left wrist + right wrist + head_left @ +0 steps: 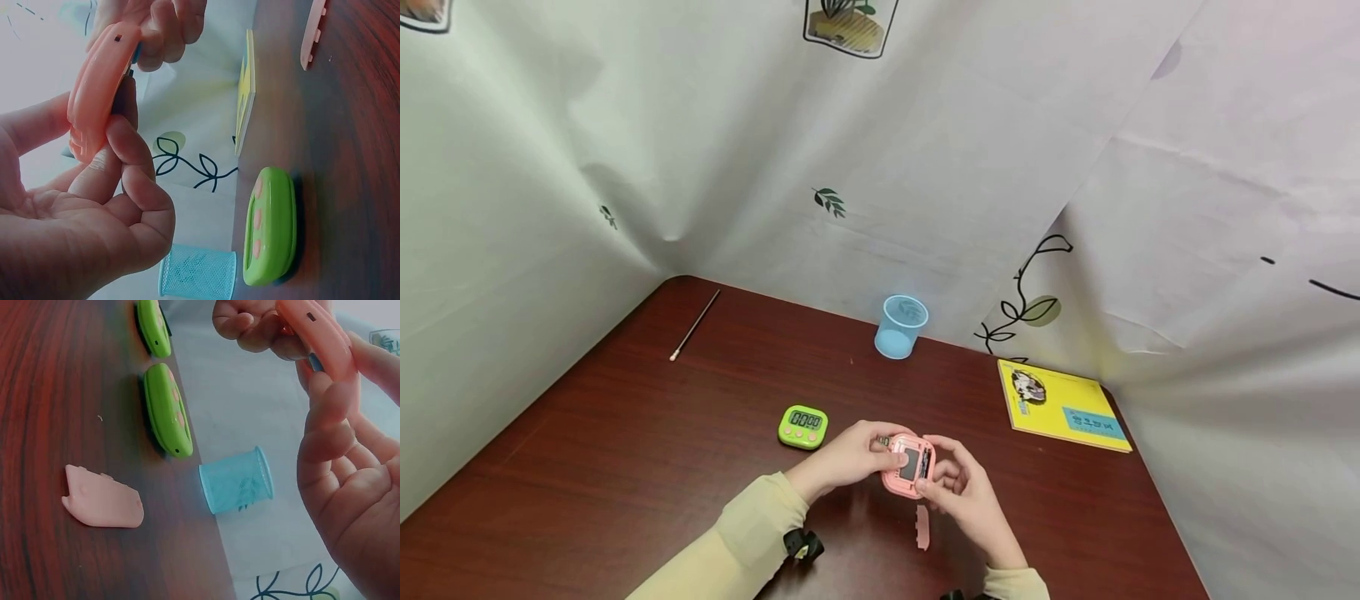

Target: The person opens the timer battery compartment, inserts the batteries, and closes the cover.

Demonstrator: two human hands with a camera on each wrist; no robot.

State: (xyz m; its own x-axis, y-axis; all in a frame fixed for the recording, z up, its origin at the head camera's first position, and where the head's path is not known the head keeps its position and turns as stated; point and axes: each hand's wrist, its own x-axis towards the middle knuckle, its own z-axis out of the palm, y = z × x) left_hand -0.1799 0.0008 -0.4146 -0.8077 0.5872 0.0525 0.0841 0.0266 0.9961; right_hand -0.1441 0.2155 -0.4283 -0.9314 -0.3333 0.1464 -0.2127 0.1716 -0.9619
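Observation:
Both hands hold a small pink timer (909, 465) above the dark wooden table (625, 450), its back turned up with an open dark compartment. My left hand (850, 457) grips its left side, and in the left wrist view the fingers (119, 162) curl round the pink timer (100, 87). My right hand (958, 487) pinches the right edge; the right wrist view shows the pink timer (315, 334) between the fingers (331, 406). A loose pink cover (922, 527) lies on the table below the hands, the same pink cover (103, 503) being close in the right wrist view.
A green timer (803, 427) lies left of the hands. A light blue mesh cup (900, 327) stands at the back, a yellow book (1062, 405) lies to the right, and a thin stick (695, 325) rests at the back left. White sheets wall the table.

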